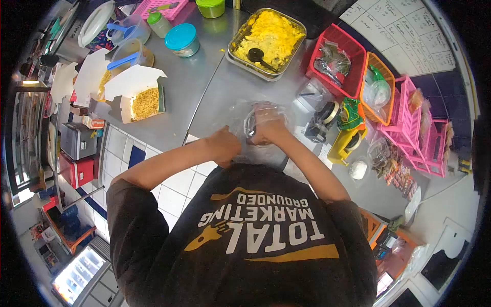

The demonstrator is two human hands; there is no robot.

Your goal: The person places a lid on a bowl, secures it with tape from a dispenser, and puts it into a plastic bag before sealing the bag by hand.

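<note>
A clear plastic bag [238, 112] lies at the steel counter's near edge, in front of my body. My left hand [226, 145] is closed on the left side of the bag, knuckles up. My right hand [268, 128] reaches into or under the film, fingers pointing away from me. The plastic covers those fingers, so I cannot make out what they hold. Beyond the hands stands a metal tray [276, 78] of crumbly yellow food [271, 38], with a black scoop [261, 59] resting in it.
At left, open white boxes [120, 105] hold noodle-like food [145, 104], near a blue-lidded tub [182, 40]. On the right are a red basket [340, 43], an orange basket [378, 89], pink racks [406, 112] and a yellow tape dispenser [343, 146].
</note>
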